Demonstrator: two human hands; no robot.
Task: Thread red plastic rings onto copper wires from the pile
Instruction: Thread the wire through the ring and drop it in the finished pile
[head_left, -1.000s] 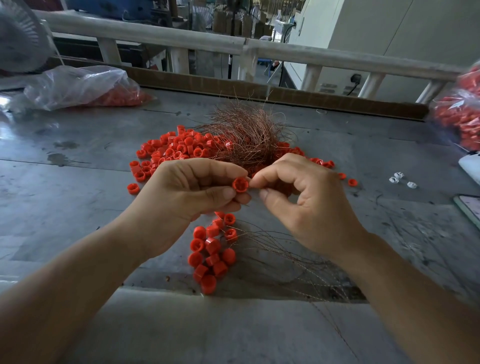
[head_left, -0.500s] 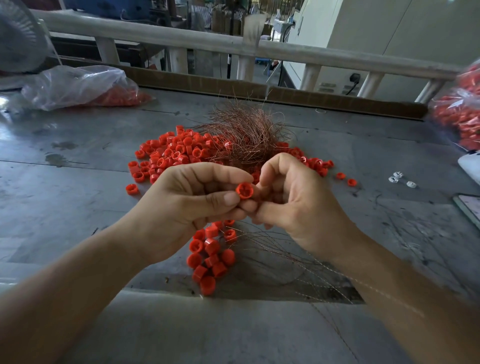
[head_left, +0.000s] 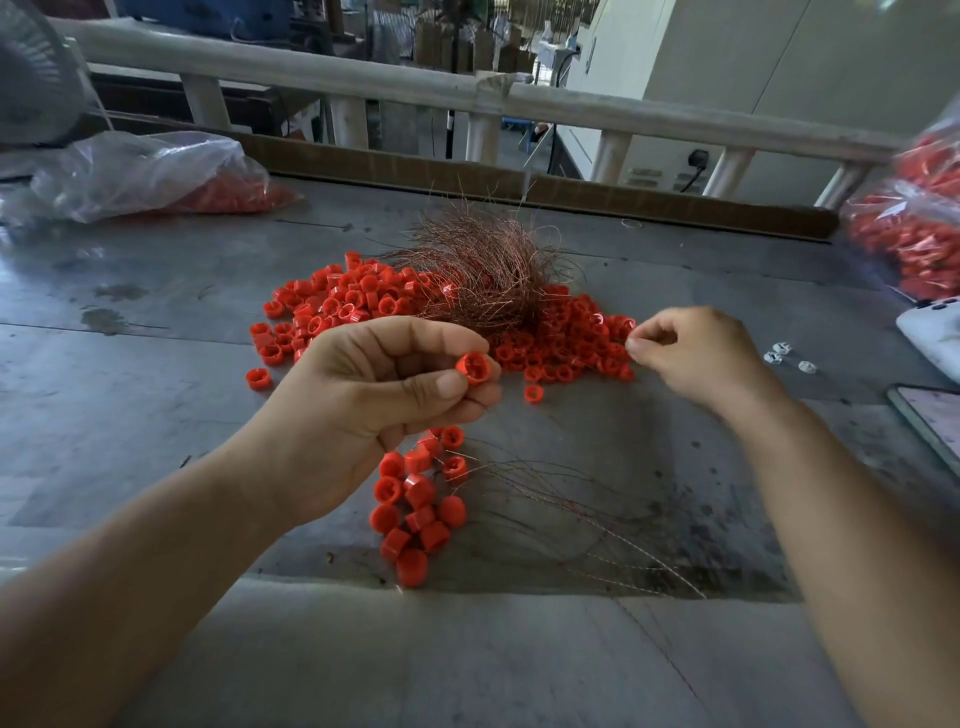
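Observation:
My left hand (head_left: 363, 410) pinches a red plastic ring (head_left: 474, 368) between thumb and fingertips above the table. Off to the right, my right hand (head_left: 696, 353) has its thumb and forefinger pressed together, as if on a thin copper wire; the wire itself is too fine to make out. Behind both hands lies a pile of loose red rings (head_left: 353, 306) with a tangled bundle of copper wires (head_left: 483, 275) on top. Below my left hand is a cluster of rings threaded on wires (head_left: 415, 504), their copper tails (head_left: 582, 514) spread to the right.
The grey table (head_left: 156, 364) holds a clear bag of red rings (head_left: 150, 176) at the back left and another (head_left: 914, 228) at the right edge. Small white parts (head_left: 784, 356), a white object (head_left: 935, 332) and a phone (head_left: 930, 421) lie at the right. A railing (head_left: 623, 111) runs behind.
My right hand has pulled away to the right from the ring, which my left hand still holds in about the same place.

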